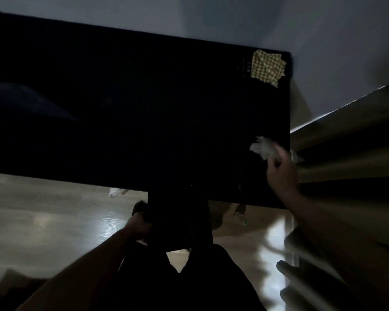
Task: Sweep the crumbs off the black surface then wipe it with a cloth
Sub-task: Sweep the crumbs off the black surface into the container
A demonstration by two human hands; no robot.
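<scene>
Left hand (138, 226) grips a dark object below the black surface (144, 108) near edge. Right hand (281, 173) pinches crumpled white tissue (264, 148) by its right edge; checkered cloth (267, 68) at far-right corner, middle bare.

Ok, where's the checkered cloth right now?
In the head view the checkered cloth lies at the far right corner of the black surface, beyond the right hand.

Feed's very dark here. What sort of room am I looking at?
Probably a room in a home: a black tabletop against a plain wall, wood-look flooring, and a checked cloth lying on the tabletop's far corner.
</scene>
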